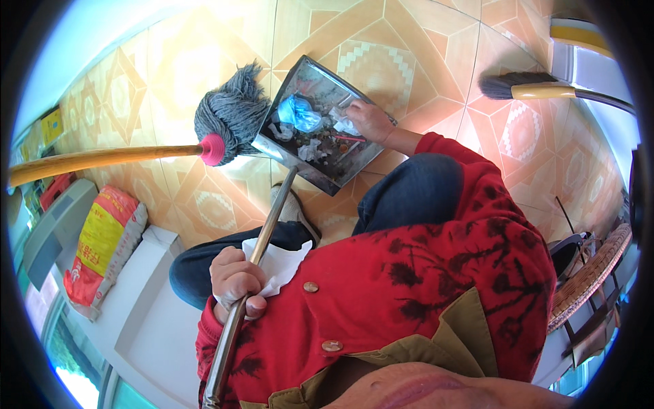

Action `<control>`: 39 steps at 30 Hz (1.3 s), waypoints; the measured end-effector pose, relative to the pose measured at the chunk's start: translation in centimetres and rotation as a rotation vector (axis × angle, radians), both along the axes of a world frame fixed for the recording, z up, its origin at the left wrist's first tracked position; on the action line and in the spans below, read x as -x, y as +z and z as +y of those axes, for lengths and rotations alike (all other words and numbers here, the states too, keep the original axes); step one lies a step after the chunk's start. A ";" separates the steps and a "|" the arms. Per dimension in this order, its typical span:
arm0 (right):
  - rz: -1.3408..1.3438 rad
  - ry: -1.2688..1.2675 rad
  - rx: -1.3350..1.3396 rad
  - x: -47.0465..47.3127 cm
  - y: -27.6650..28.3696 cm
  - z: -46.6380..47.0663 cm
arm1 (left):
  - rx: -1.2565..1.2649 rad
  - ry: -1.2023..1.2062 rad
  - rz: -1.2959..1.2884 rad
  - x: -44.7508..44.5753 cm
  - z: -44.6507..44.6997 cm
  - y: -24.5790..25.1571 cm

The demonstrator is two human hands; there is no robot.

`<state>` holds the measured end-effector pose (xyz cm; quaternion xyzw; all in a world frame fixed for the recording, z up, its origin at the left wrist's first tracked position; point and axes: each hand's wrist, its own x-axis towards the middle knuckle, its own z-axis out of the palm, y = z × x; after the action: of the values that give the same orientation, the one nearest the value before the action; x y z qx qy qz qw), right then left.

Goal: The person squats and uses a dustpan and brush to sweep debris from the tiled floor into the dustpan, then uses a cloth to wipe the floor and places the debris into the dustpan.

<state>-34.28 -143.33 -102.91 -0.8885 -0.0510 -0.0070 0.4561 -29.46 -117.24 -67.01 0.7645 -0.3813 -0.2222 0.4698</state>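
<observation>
My left hand [239,281] is closed around the metal handle [271,225] of a long-handled dustpan, with a white tissue [281,263] pinched in the same grip. The dustpan [317,171] rests on the tiled floor and holds a crumpled blue plastic bag [299,113], several wads of tissue, a thin red stick [349,138] and loose dirt. Over the pan's right side, my right hand [370,120] has its fingers at a crumpled white tissue [342,120]; whether they grip it is unclear.
A grey string mop [232,110] with a wooden handle [102,159] lies left of the pan. A dark-bristled broom [516,86] is at the upper right. A red and yellow sack [104,245] leans at the left by a white ledge [148,281]. A woven basket [592,281] stands right.
</observation>
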 end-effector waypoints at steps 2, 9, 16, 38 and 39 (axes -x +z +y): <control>0.016 -0.091 -0.086 0.3 0.2 -0.5 | 0.001 0.002 0.007 -0.1 0.1 0.0; 0.085 -0.405 0.027 1.0 0.0 -4.2 | 0.014 -0.022 0.038 -0.2 0.4 -0.1; 0.198 -0.387 0.343 -2.1 -1.2 -4.1 | -0.010 -0.027 0.071 -0.4 0.1 0.2; 0.000 0.102 0.076 1.0 -1.9 2.0 | 0.007 -0.140 0.033 -0.7 0.2 0.1; 0.007 0.110 0.076 0.9 -1.7 1.8 | 0.016 -0.145 0.022 -0.7 0.2 0.0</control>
<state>-35.14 -141.54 -104.64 -0.9011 -0.0981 0.0233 0.4217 -28.72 -117.01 -66.97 0.7288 -0.4322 -0.2608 0.4627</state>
